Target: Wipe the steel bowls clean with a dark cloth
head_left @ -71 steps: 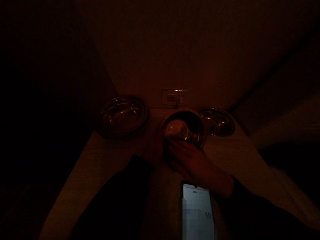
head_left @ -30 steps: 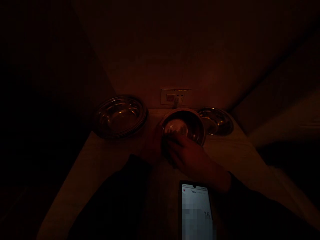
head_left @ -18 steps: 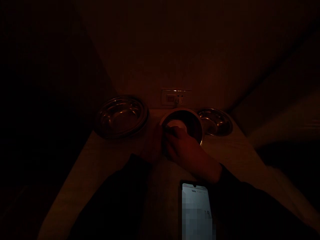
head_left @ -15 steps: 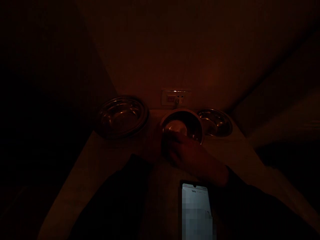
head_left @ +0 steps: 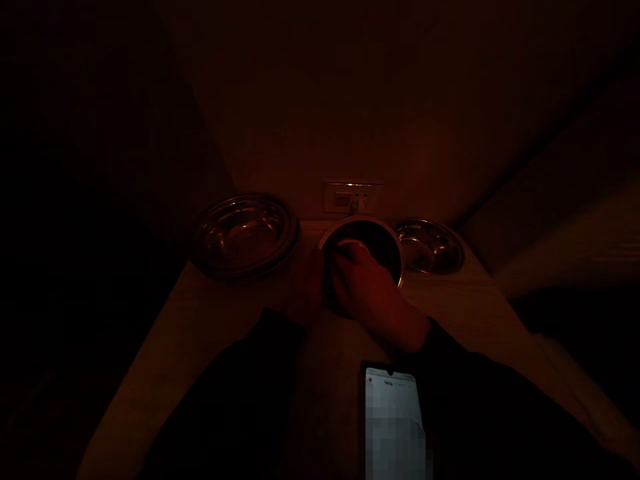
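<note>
The steel bowl stands near the back edge of the counter, just in front of the wall socket, and it is tilted toward us. Our right hand now reaches deeper into it than half a second ago: the fingers cover the pale patch at the bottom that was showing then, so we judge that the hand is rubbing round the inside. Its fingers look pressed together and curved against the inner wall; whether they hold a cloth we cannot tell in this dim light. Our left hand grips the bowl's near left side, as it did before, and steadies it.

We count three steel vessels: this bowl, a wide dish at the back left corner, and a smaller dish just to the bowl's right. There is one phone, lit, at the front edge, and two hands, both ours.
</note>
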A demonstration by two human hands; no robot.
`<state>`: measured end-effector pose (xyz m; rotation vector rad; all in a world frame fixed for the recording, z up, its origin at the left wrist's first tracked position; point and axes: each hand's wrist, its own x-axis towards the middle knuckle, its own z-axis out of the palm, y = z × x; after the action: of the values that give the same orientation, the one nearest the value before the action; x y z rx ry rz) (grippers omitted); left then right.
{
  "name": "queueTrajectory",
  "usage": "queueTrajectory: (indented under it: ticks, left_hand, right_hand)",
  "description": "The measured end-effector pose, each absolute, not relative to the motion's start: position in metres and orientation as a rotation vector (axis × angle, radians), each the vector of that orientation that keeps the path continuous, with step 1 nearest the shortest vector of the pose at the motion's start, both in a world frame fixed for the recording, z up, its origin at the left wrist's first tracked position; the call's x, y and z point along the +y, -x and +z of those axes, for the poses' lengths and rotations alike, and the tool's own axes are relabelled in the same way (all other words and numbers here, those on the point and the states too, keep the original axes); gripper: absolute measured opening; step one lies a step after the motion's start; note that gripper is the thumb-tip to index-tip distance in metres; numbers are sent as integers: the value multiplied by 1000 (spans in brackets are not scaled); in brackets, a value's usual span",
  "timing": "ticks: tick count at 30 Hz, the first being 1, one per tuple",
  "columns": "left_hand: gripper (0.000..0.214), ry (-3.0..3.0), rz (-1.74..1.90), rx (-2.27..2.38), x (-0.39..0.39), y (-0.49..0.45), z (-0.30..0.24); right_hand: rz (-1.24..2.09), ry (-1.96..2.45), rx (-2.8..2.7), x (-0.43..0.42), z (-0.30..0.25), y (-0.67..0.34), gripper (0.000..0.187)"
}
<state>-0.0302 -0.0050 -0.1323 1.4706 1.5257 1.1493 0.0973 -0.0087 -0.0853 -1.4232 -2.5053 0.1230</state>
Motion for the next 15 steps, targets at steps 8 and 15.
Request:
queueTrajectory:
  ticks: [8,15]
  left_hand:
    - [36,-1446,1150,1533,-6,32,-133]
    - [49,-1424,1187,1388,-11,27,-124]
  right_hand:
    - [275,1257,-2665,-20,-86,-111,30]
    - [35,1366,-2881,-27,-83,-138,24]
